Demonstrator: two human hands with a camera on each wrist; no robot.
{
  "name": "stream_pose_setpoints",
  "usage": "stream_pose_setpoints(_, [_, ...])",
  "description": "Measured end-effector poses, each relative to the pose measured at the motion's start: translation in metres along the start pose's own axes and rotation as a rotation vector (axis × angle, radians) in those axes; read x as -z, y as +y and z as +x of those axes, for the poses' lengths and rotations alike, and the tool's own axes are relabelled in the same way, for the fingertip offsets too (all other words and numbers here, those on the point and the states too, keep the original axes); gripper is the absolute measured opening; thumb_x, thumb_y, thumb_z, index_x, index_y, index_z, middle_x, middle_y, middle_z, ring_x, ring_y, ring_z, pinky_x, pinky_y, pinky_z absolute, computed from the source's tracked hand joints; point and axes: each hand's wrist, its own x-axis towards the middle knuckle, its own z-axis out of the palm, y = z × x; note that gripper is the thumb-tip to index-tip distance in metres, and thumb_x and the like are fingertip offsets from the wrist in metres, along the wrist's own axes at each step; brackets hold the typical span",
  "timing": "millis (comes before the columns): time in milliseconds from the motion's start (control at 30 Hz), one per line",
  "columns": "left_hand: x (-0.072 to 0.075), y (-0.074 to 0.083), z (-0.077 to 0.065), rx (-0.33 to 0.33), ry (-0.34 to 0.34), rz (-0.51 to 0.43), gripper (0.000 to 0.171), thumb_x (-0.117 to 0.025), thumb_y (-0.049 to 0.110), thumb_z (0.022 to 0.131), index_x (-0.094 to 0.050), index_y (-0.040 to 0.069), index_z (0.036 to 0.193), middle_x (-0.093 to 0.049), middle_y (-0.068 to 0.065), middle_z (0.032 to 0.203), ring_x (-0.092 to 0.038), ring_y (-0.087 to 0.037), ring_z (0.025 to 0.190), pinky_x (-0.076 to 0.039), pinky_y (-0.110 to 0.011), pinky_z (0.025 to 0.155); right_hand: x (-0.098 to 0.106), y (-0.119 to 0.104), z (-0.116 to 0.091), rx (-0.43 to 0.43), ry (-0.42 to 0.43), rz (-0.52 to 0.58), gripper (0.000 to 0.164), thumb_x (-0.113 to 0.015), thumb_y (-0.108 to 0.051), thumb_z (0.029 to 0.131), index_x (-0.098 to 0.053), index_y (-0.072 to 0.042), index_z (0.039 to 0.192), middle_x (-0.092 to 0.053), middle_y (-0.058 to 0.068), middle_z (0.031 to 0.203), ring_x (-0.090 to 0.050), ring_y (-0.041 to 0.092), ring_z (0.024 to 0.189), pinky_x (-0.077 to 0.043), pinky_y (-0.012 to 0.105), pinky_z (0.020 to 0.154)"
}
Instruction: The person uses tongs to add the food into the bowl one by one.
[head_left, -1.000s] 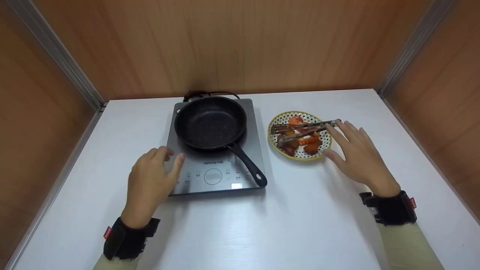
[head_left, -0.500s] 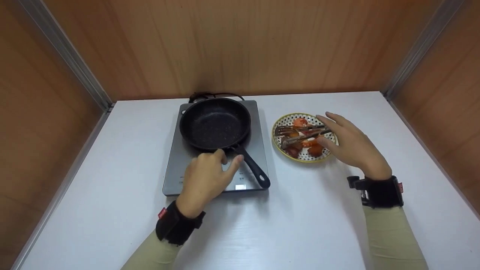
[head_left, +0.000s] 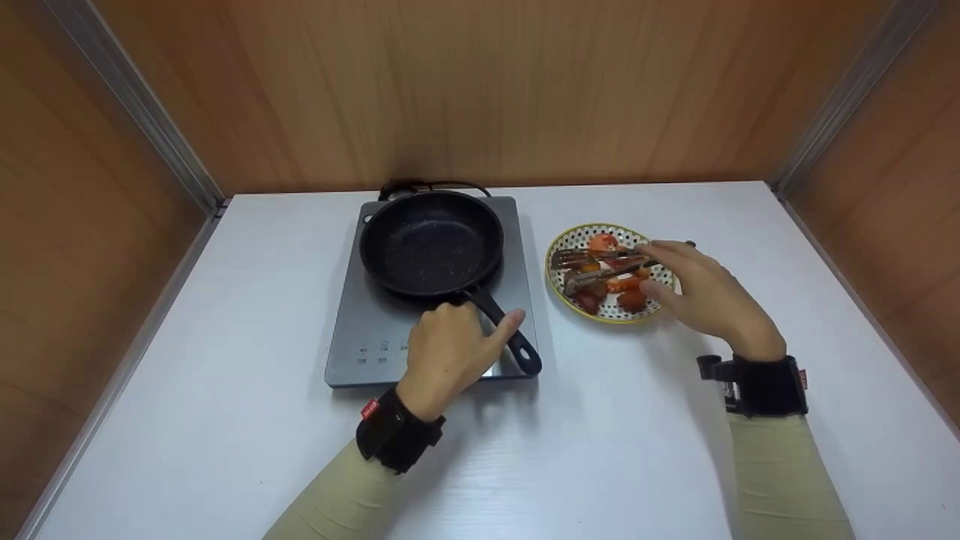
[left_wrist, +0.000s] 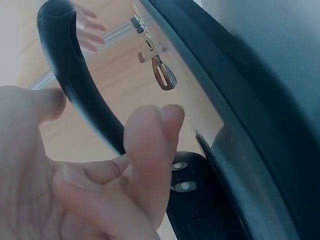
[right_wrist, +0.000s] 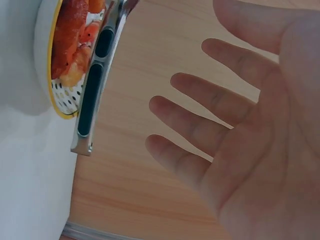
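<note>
A black frying pan (head_left: pixel 431 247) sits on a grey induction cooktop (head_left: pixel 349 322), its handle (head_left: pixel 525 356) slanting to the front right. My left hand (head_left: pixel 454 349) is at the handle, thumb out over it and fingers loosely bent beneath; in the left wrist view the fingers (left_wrist: pixel 150 155) are not wrapped round it. To the right, a polka-dot plate (head_left: pixel 615 320) with a yellow rim holds pieces of reddish-brown food (head_left: pixel 631 300), with metal tongs (head_left: pixel 577 281) lying across. My right hand (head_left: pixel 709 296) hovers over the tong handles, its spread fingers apart from them in the right wrist view.
The cooktop and plate stand on a white table (head_left: pixel 187 360). A black cord (head_left: pixel 450 184) lies behind the cooktop. Wooden panels (head_left: pixel 562 90) close off the back and both sides, joined by metal corner posts (head_left: pixel 135 105).
My left hand has moved right from the cooktop's left side to the pan handle. My right hand has shifted slightly left, over the plate's right side. Pan, plate and tongs stay put.
</note>
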Motion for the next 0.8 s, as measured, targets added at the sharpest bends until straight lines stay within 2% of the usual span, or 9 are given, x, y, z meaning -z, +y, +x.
stream_pose_setpoints(100, [-0.002, 0.002, 0.002, 0.013, -0.014, -0.022, 0.068, -0.061, 0.078, 0.093, -0.070, 0.013, 0.074, -0.053, 0.000, 0.058, -0.063, -0.023, 0.061, -0.050, -0.038, 0.054, -0.004, 0.002, 0.002, 0.001, -0.009, 0.005, 0.058, -0.064, -0.026, 0.108, -0.045, -0.010, 0.160, -0.040, 0.024, 0.163, -0.037, 0.051, 0.149, -0.030, 0.072, 0.116])
stream_pose_setpoints(167, [-0.002, 0.003, 0.003, 0.019, -0.031, -0.027, 0.068, -0.062, 0.077, 0.093, -0.067, 0.013, 0.072, -0.054, 0.000, 0.060, -0.062, -0.022, 0.062, -0.051, -0.039, 0.055, -0.006, 0.002, 0.002, -0.012, -0.021, 0.007, 0.058, -0.065, -0.026, 0.108, -0.045, -0.013, 0.161, -0.039, 0.023, 0.164, -0.036, 0.050, 0.150, -0.030, 0.073, 0.116])
stream_pose_setpoints(333, [0.001, 0.001, 0.003, 0.025, -0.054, -0.016, 0.063, -0.064, 0.072, 0.094, -0.061, 0.014, 0.072, -0.062, -0.006, 0.069, -0.068, -0.027, 0.069, -0.054, -0.042, 0.058, -0.009, 0.004, 0.003, -0.024, -0.035, 0.006, 0.058, -0.063, -0.028, 0.109, -0.043, -0.015, 0.162, -0.036, 0.023, 0.166, -0.034, 0.051, 0.151, -0.029, 0.073, 0.116])
stream_pose_setpoints(567, [0.011, -0.006, 0.000, 0.010, -0.067, -0.016, 0.059, -0.066, 0.060, 0.095, -0.070, 0.002, 0.099, -0.069, -0.014, 0.085, -0.070, -0.030, 0.077, -0.055, -0.043, 0.061, -0.010, 0.006, 0.001, -0.034, -0.046, -0.023, 0.060, -0.063, -0.027, 0.109, -0.041, -0.015, 0.163, -0.034, 0.023, 0.167, -0.032, 0.051, 0.153, -0.029, 0.073, 0.116])
stream_pose_setpoints(800, [0.021, -0.019, -0.003, -0.007, -0.058, -0.027, 0.040, -0.067, 0.048, 0.093, -0.063, 0.009, 0.084, -0.063, -0.008, 0.075, -0.064, -0.028, 0.068, -0.052, -0.043, 0.059, -0.010, 0.005, 0.001, -0.022, -0.040, -0.013, 0.060, -0.063, -0.028, 0.109, -0.041, -0.015, 0.164, -0.034, 0.022, 0.168, -0.030, 0.050, 0.154, -0.028, 0.073, 0.117])
